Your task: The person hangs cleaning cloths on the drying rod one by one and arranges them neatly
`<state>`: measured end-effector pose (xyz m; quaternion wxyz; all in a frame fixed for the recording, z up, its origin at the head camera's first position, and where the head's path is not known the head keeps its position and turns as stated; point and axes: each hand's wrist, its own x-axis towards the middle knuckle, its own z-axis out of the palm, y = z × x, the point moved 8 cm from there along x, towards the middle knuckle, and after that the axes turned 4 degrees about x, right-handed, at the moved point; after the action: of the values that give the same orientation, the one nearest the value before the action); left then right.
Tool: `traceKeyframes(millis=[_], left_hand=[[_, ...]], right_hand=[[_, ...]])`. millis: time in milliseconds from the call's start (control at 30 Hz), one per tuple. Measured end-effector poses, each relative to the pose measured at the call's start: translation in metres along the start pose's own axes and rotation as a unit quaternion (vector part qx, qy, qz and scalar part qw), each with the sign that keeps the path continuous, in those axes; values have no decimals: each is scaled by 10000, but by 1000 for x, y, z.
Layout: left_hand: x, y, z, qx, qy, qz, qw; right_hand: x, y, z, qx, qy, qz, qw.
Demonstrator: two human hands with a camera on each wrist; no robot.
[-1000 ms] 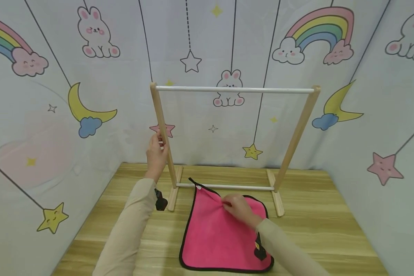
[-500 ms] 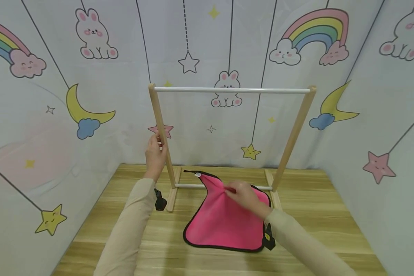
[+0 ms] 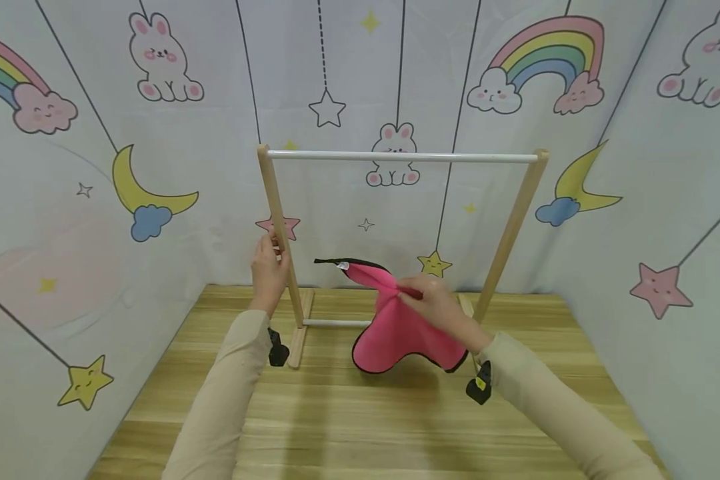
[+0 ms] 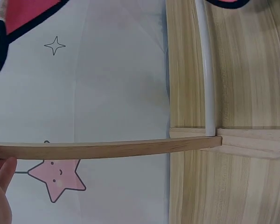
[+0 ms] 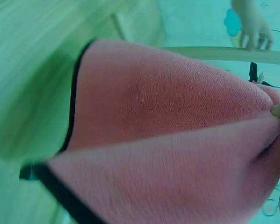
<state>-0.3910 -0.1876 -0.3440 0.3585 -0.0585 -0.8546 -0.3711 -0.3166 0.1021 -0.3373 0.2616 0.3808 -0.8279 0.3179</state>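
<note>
A pink towel [image 3: 390, 343] with black edging, a hanging loop and a small white label is off the table, pinched between the thumb and fingers of my right hand [image 3: 437, 305]. Its lower part droops in folds; the loop corner points left. In the right wrist view the plush cloth [image 5: 154, 93] fills most of the picture. My left hand [image 3: 269, 272] holds the left wooden post [image 3: 274, 193] of a rack, partway up. The left wrist view shows my thumb and fingers [image 4: 4, 175] at that post's near end.
The rack has a white top bar [image 3: 336, 155], a white lower bar [image 3: 336, 323] and a right post [image 3: 513, 223]. Its feet stand on a wood-grain table [image 3: 288, 420]. Behind is a patterned cloth backdrop [image 3: 216, 153], with side walls left and right.
My right hand has raised the towel from the table, upward and slightly right, so its lower edge now hangs in the air. My left hand has stayed on the post.
</note>
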Motion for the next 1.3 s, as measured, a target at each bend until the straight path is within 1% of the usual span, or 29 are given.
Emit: traceKeyframes(millis=[67, 167, 267, 433, 533, 733, 933, 1133, 1300], left_hand=[[0, 1, -1, 38, 37, 33, 10000], [0, 2, -2, 77, 100, 122, 9998], [-1, 4, -2, 59, 110, 141, 9998], [0, 5, -2, 59, 105, 165, 9998], [0, 5, -2, 42, 96, 131, 9999], [0, 4, -1, 61, 47, 49, 10000], [-1, 3, -1, 58, 29, 38, 10000], [0, 2, -1, 36, 45, 76, 10000], [0, 2, 0, 3, 48, 67, 10000]], right_hand=[[8, -4, -9, -101, 126, -140, 9998], [19, -7, -19, -218, 221, -218, 9993], [29, -9, -27, -253, 261, -248, 9990], [45, -17, -41, -261, 411, -437, 9979], [55, -23, -51, -250, 534, -517, 9969], [76, -35, -72, -402, 761, -641, 9942], [92, -46, -89, -486, 808, -819, 9922], [108, -52, -108, -681, 1097, -995, 9866], [122, -53, -120, -888, 1205, -992, 9837]])
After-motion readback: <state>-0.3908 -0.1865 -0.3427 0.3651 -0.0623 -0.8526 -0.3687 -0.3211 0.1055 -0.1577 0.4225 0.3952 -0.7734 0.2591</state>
